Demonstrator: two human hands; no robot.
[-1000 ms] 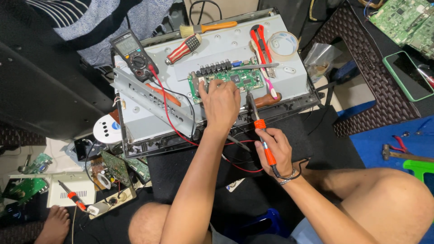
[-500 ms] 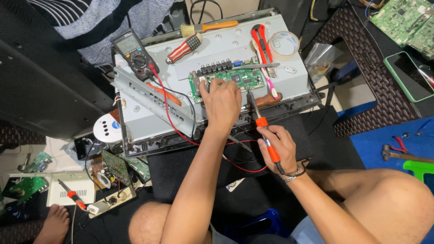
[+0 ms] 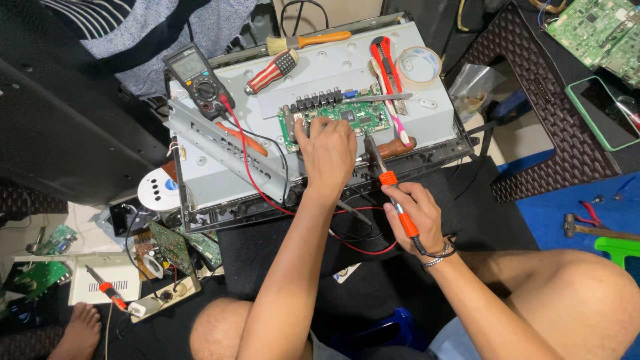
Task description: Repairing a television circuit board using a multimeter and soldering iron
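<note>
Left hand (image 3: 328, 150) lies palm-down on the small green circuit board (image 3: 347, 120) screwed to the grey sheet-metal back panel (image 3: 320, 73) of an opened flat appliance; fingers bent and pressed together at the board's lower left corner, whether they pinch a part or a probe there I cannot tell. Right hand (image 3: 415, 217) is wrapped pen-style round the orange-and-black handled soldering iron (image 3: 393, 193), tip aimed up at the board's lower edge, just beside the left hand's knuckles. Judgement: to do this joint well, brace the right wrist on the black cloth (image 3: 373, 280) below, bring the tip in low, and keep it off the left fingers, which sit very close. The red test lead (image 3: 248, 160) from the dark multimeter (image 3: 199, 80) runs under the left forearm; a snag there could drag the meter, so it wants routing aside. Red-handled screwdriver (image 3: 270, 72), tape roll (image 3: 419, 67) and red cutters (image 3: 385, 61) lie on the panel, well apart from the work.
</note>
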